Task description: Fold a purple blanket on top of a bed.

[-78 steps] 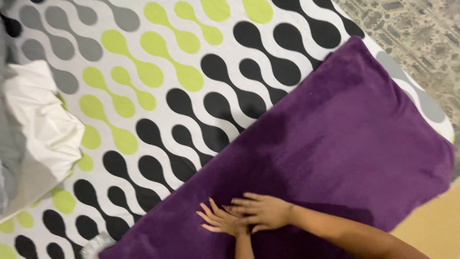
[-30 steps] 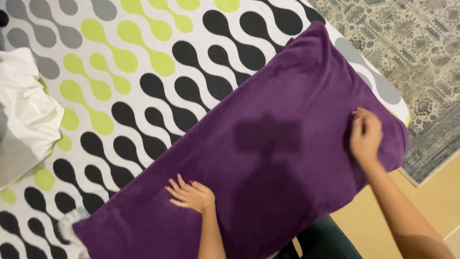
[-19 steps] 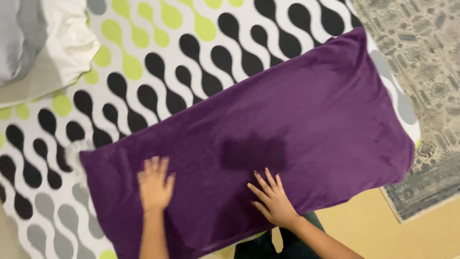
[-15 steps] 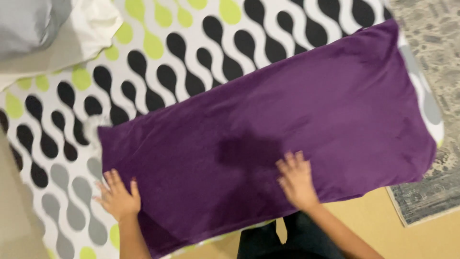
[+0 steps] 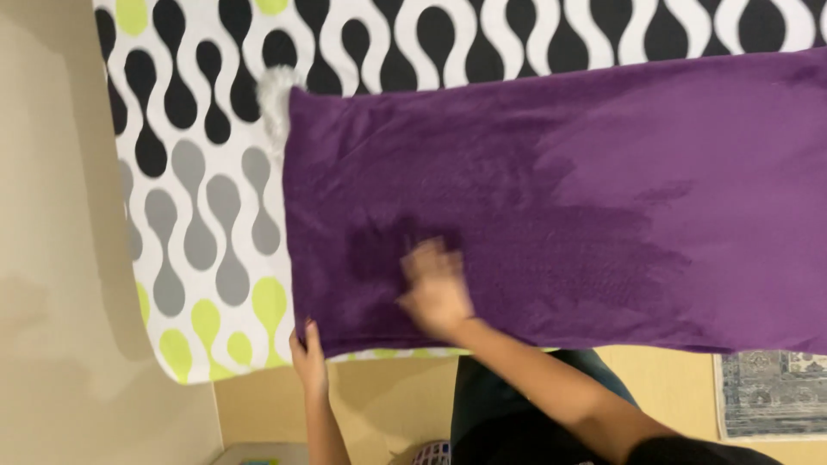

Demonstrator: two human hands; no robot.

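Purple plush fabric, a long pillowcase or cover (image 5: pixel 586 181), lay flat across the near side of the bed, running from just right of the bed's left corner off past the right edge of the view. It rested on a bedsheet (image 5: pixel 198 155) printed with wavy rows of black, grey and lime-green drops on white. At the cover's far left corner a small tuft of white fluffy material (image 5: pixel 274 95) poked out from its edge.

My right hand (image 5: pixel 435 288) lay on the purple cover near its near-left part, palm down and fingers spread loosely, holding nothing; it was blurred, so I could not tell more about the fingers. A darker patch of brushed nap (image 5: pixel 379 245) sat just left of it, and a wider streak of darker nap ran off to the right across the middle of the cover.

My left hand (image 5: pixel 307 357) was at the cover's near left corner, right at the bed's edge, its fingertips curled onto the purple hem; whether it truly pinched the fabric I could not tell.

Beige wall or flooring (image 5: pixel 60 258) filled the left side. Near me was light wooden floor (image 5: pixel 388 396), and a patterned grey-blue rug (image 5: pixel 771 392) lay at the near right. My dark trousers (image 5: pixel 508 405) showed below my right forearm.
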